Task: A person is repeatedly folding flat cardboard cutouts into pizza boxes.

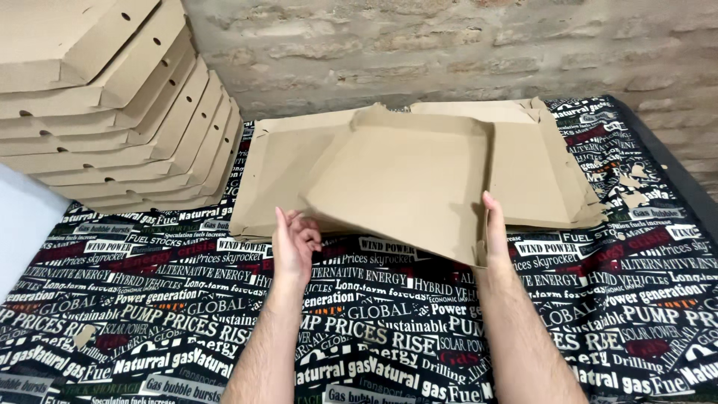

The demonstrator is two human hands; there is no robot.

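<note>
Both hands are on 1 flat cardboard box blank, lifted at its near edge off a pile of flat blanks that lies on the surface against the brick wall. The left hand is half open, its fingers curled at the blank's near left corner; whether they pinch the edge or only touch it is hard to tell from this angle. The right hand is held flat and upright, fingers together, pressed along the blank's right side where a side flap is turned up.

By the look of it, the step in hand is raising the walls of this blank, the right flap and the far edge already creased upward. A next move would call for a firm pinch at the left corner and a counter-press from the right, so the panel does not slide back onto the pile.

At the upper left stands a leaning stack of folded boxes, plain tan, with small round holes along their sides, about 8 high. The surface is covered by a black cloth crowded with white, red and green printed words. A few torn cardboard scraps lie on the cloth at the right, near the pile.
</note>
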